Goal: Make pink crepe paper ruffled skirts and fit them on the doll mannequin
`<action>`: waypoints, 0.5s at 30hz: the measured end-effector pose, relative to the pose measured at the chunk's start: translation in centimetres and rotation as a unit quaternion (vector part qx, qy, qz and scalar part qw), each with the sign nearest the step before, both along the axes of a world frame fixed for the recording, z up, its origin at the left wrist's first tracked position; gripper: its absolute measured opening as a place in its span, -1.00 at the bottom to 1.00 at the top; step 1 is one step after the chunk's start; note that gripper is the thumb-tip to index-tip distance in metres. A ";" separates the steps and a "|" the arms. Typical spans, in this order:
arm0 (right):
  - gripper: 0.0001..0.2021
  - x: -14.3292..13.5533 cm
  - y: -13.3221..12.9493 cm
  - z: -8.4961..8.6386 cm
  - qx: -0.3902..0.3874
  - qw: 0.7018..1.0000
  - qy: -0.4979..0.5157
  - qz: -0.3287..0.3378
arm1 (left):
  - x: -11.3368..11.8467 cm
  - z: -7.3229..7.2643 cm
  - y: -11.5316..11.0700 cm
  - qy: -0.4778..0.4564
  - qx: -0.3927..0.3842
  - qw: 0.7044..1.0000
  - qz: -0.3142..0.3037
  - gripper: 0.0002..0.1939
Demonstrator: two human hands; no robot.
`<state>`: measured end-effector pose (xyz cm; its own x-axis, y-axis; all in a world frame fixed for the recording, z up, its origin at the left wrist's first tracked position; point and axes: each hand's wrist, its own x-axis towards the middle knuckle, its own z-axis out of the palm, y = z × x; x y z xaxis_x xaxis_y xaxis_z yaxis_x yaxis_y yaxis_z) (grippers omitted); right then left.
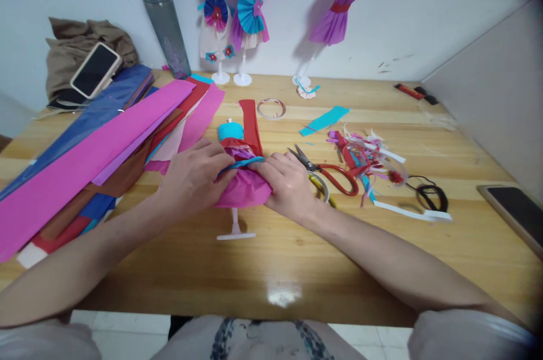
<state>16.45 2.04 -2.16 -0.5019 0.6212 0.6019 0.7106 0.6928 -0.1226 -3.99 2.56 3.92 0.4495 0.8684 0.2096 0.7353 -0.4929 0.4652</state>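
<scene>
Both hands, left and right, pinch the blue strip, seemingly at its ends, across the pink-skirted figure at frame centre; the strip runs sideways, neither hand clearly nearer.

We saw light-brown grain on the worktop. Nr its L edge, our paper strips were pink, purple, brown, red & blue. At the back edge, our bottle was grey w/ a silver cap. Btwn front & back edges, our dress was pink w/ a blue band. Past the front edge, our top had a dark floral pattern on pale fabric.
</scene>
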 end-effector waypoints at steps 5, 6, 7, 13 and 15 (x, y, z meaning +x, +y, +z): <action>-0.84 -0.1 -0.1 0.3 0.009 1.000 -0.002 -0.003 | 0.0 -0.4 -0.2 -0.009 0.015 1.000 -0.003 -0.78; -0.83 -0.1 -0.1 0.3 0.015 1.000 0.000 -0.003 | -0.1 -0.5 -0.3 0.006 0.032 0.999 -0.006 -0.76; -0.83 -0.2 0.0 0.4 0.020 1.000 0.003 -0.003 | -0.1 -0.6 -0.3 0.021 0.052 0.998 -0.009 -0.73; -0.82 -0.4 0.3 0.4 0.035 0.999 0.016 0.003 | -0.1 -1.1 -0.3 0.057 0.186 0.979 -0.066 -0.71; -0.82 -0.4 0.3 0.3 0.038 0.999 0.020 0.003 | 0.0 -1.2 -0.2 0.060 0.224 0.969 -0.089 -0.73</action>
<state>16.02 2.36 -1.86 -0.4806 0.5698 0.6666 0.7019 0.7057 -0.0971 -4.03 2.34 2.72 0.6282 0.6085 0.4849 0.6556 -0.7496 0.0913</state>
